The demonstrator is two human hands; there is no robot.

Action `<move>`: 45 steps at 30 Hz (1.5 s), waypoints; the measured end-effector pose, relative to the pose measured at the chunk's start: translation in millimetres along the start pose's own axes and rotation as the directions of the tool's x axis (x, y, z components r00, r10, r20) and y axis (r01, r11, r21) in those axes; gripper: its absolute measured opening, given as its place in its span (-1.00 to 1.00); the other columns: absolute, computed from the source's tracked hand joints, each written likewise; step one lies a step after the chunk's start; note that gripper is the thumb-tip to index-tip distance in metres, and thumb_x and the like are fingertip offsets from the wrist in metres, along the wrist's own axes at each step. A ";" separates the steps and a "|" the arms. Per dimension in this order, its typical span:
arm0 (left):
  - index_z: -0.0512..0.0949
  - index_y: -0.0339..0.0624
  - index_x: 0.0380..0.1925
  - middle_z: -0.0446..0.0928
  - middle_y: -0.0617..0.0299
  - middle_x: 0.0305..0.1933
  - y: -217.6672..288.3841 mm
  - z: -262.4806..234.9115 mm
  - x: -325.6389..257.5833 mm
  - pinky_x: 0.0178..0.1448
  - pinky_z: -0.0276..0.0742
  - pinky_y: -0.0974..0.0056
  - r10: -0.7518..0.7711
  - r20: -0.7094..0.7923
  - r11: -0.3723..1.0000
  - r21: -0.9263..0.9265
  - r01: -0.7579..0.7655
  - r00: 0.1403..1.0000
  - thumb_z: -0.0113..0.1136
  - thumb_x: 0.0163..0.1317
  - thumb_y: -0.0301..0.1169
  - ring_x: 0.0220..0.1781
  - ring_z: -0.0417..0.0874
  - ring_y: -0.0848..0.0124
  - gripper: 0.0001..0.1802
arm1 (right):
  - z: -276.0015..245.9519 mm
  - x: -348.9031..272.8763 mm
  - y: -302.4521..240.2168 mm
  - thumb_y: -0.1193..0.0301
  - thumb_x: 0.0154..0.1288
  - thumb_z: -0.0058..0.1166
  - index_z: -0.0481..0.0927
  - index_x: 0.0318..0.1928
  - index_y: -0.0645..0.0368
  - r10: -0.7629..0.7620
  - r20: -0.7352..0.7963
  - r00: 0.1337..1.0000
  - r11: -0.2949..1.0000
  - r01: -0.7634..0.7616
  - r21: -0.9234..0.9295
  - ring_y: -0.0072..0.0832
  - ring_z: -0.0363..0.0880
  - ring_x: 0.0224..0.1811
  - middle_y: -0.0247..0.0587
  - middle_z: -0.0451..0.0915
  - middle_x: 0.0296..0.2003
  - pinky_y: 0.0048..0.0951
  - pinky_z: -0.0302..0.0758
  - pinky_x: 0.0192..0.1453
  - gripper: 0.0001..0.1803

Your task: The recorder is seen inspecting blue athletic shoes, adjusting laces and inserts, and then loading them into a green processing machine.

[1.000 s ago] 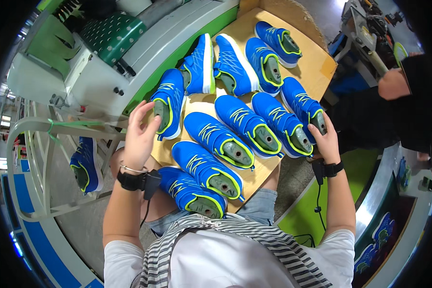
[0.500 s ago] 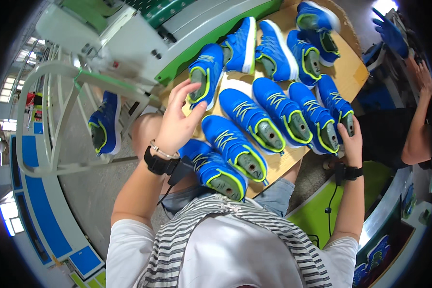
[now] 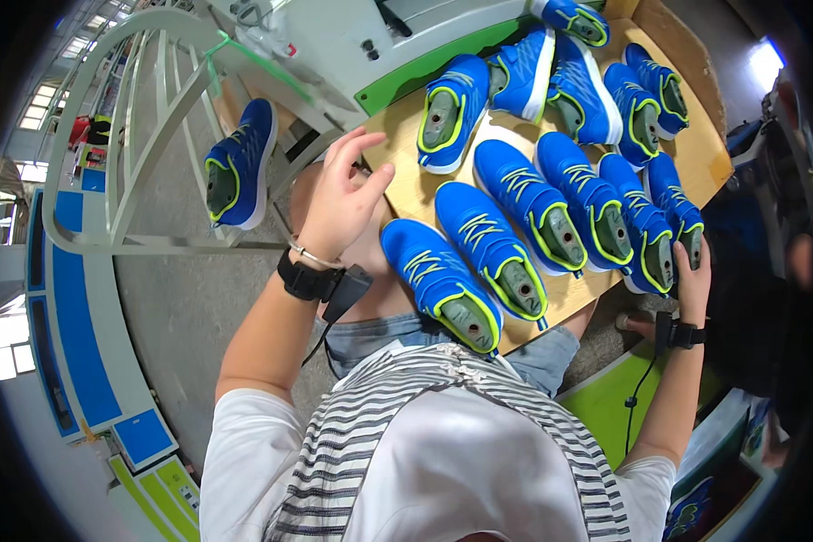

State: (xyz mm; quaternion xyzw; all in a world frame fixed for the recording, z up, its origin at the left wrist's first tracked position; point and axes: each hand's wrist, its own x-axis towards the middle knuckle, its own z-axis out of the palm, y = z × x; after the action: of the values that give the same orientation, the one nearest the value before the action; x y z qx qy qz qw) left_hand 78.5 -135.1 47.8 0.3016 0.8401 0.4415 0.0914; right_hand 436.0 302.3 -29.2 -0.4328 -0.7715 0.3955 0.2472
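Blue sneakers with yellow-green collars and laces stand in rows on a wooden board (image 3: 565,303) over my lap. Beside the board's left edge is my left hand (image 3: 341,194), fingers apart and holding nothing. The sneaker nearest to it (image 3: 452,113) stands just to its right, not touched. My right hand (image 3: 693,280) has its fingers around the heel of the rightmost sneaker (image 3: 670,194) of the near row. Grey-green forms fill the shoe openings. At the near left corner, one sneaker (image 3: 438,280) lies closest to my body.
Left of the board is a pale metal frame rack (image 3: 122,239) with one blue sneaker (image 3: 244,163) on it. A machine with a green edge (image 3: 406,81) stands behind the board. Another person, in dark clothes (image 3: 741,316), is at the right.
My left hand has come away from the sneaker at the far left. The view has shifted. A blurred sneaker at the far end now shows sharply, and the other person's raised gloved hand is gone from view.
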 end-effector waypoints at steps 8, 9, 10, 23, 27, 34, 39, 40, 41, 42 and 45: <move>0.49 -0.08 0.26 0.27 0.13 0.48 1.5 10.8 19.5 0.40 0.30 0.12 -0.024 0.039 1.000 0.000 0.024 0.999 0.26 0.34 -0.30 0.45 0.34 0.27 -0.51 | 9.5 -3.7 -2.8 0.30 0.33 0.32 0.38 0.35 0.30 -0.012 -0.005 1.000 0.999 0.011 -0.040 -0.31 0.55 0.19 0.01 0.57 0.15 -0.34 0.43 0.29 -0.33; 0.48 -0.08 0.26 0.27 0.11 0.47 4.2 13.7 25.1 0.43 0.29 0.08 -0.021 0.050 1.000 0.000 0.021 0.999 0.26 0.34 -0.30 0.45 0.34 0.23 -0.51 | 8.8 -5.0 -1.2 0.31 0.33 0.32 0.38 0.36 0.31 -0.014 -0.005 1.000 1.000 0.014 -0.018 -0.30 0.54 0.20 0.01 0.57 0.16 -0.34 0.43 0.30 -0.33; 0.48 -0.08 0.26 0.27 0.11 0.47 5.8 16.2 31.3 0.43 0.29 0.08 -0.009 0.049 1.000 -0.003 0.009 0.999 0.26 0.34 -0.30 0.45 0.34 0.23 -0.51 | 8.8 -5.4 -1.2 0.33 0.33 0.32 0.37 0.36 0.31 -0.016 -0.004 1.000 1.000 0.016 0.003 -0.30 0.54 0.21 0.01 0.56 0.17 -0.34 0.42 0.31 -0.32; 0.47 -0.11 0.27 0.29 0.07 0.46 21.2 41.6 85.5 0.45 0.28 0.10 0.145 0.089 0.989 0.014 -0.146 0.985 0.26 0.31 -0.37 0.46 0.34 0.17 -0.49 | -8.7 -3.7 -33.2 0.32 0.33 0.29 0.36 0.36 0.28 0.058 0.121 0.991 0.998 -0.059 0.003 -0.32 0.56 0.15 -0.02 0.58 0.12 -0.35 0.47 0.26 -0.33; 0.47 -0.13 0.26 0.28 0.07 0.46 15.4 44.6 89.4 0.49 0.25 0.11 0.120 0.088 0.993 -0.015 -0.119 0.989 0.24 0.31 -0.40 0.47 0.33 0.17 -0.50 | -12.1 31.4 -67.6 0.27 0.37 0.25 0.42 0.32 0.36 0.063 0.143 0.988 0.998 -0.061 -0.023 -0.26 0.60 0.15 0.08 0.61 0.11 -0.33 0.49 0.26 -0.37; 0.47 -0.16 0.22 0.24 -0.03 0.46 41.2 46.3 82.6 0.54 0.17 0.05 0.201 0.055 0.979 -0.025 -0.200 0.978 0.24 0.28 -0.45 0.50 0.27 0.02 -0.51 | 59.9 136.5 -131.6 0.07 0.28 0.31 0.33 0.38 0.37 -0.080 0.306 0.949 0.976 0.137 -0.171 -0.01 0.56 0.23 0.28 0.53 0.20 -0.24 0.48 0.30 -0.16; 0.48 -0.18 0.20 0.24 -0.03 0.46 41.8 28.4 61.6 0.53 0.17 0.04 0.202 0.050 0.977 0.058 -0.205 0.978 0.25 0.26 -0.45 0.48 0.29 0.00 -0.52 | 105.2 171.2 -136.3 0.13 0.17 0.31 0.31 0.41 0.33 0.051 0.296 0.954 0.960 0.036 -0.279 -0.03 0.52 0.29 0.25 0.51 0.24 -0.25 0.44 0.36 -0.11; 0.48 -0.20 0.20 0.25 -0.03 0.46 41.3 25.4 56.9 0.53 0.18 0.03 0.182 0.052 0.980 0.075 -0.186 0.982 0.25 0.26 -0.45 0.48 0.29 0.00 -0.52 | 100.9 179.3 -131.2 0.13 0.17 0.31 0.31 0.41 0.33 0.036 0.294 0.955 0.958 0.050 -0.282 -0.03 0.52 0.29 0.25 0.51 0.24 -0.25 0.44 0.36 -0.11; 0.48 -0.22 0.19 0.26 -0.04 0.45 39.6 23.5 54.8 0.53 0.17 0.03 0.190 0.051 0.979 0.070 -0.193 0.980 0.26 0.25 -0.45 0.48 0.29 0.00 -0.52 | 95.1 188.6 -123.3 0.15 0.17 0.31 0.37 0.37 0.33 0.068 0.287 0.956 0.967 0.007 -0.254 -0.05 0.56 0.25 0.24 0.56 0.19 -0.25 0.47 0.32 -0.17; 0.48 -0.22 0.19 0.26 -0.04 0.45 40.0 22.4 52.8 0.53 0.17 0.03 0.187 0.039 0.980 0.067 -0.190 0.981 0.26 0.25 -0.45 0.48 0.29 0.00 -0.52 | 92.6 191.2 -122.2 0.18 0.17 0.30 0.43 0.33 0.32 0.104 0.288 0.952 0.974 -0.039 -0.225 -0.06 0.60 0.20 0.22 0.60 0.13 -0.24 0.50 0.29 -0.23; 0.49 -0.22 0.19 0.29 -0.02 0.44 45.4 25.4 54.5 0.55 0.15 0.08 0.212 0.025 0.977 0.006 -0.212 0.977 0.25 0.23 -0.49 0.50 0.28 0.08 -0.51 | 72.6 191.8 -121.1 0.28 0.25 0.24 0.54 0.21 0.36 0.049 0.101 0.994 0.997 -0.042 -0.063 -0.24 0.71 -0.06 0.11 0.70 -0.09 -0.30 0.60 0.05 -0.42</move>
State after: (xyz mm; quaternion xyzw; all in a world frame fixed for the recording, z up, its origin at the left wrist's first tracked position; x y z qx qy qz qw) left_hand 64.8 -66.3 75.1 0.3952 0.8038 0.4415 0.0529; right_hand 229.8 401.3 37.0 -0.4368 -0.7847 0.3989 0.1850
